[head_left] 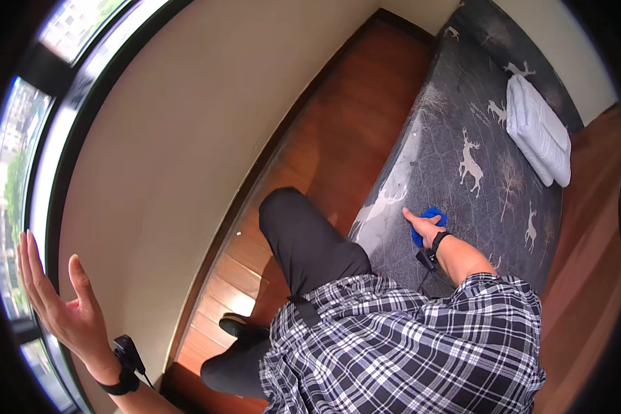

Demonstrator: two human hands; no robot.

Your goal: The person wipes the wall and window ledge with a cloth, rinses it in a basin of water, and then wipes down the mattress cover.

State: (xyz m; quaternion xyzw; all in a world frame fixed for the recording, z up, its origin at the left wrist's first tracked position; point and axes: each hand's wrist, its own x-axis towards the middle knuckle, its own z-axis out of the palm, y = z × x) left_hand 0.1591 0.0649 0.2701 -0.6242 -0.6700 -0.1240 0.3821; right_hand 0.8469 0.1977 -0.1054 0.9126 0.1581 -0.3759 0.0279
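Note:
A blue cloth (418, 237) is bunched under my right hand (424, 224), which grips it against the dark grey cover (455, 221) printed with white deer and bare trees. The thumb of that hand points away from the cloth, toward the near left edge of the cover. Off to the left, my left hand (65, 314) is raised beside the window, palm turned inward. Its fingers are stretched out and its thumb stands apart, with nothing held. Both wrists wear black bands with small devices.
A folded white quilt (538, 131) lies on the far right of the covered bed or couch. To the left runs a beige wall (186, 131) with a dark skirting and a black-framed window (65, 76). Reddish-brown wooden flooring (338, 124) fills the gap between wall and bed.

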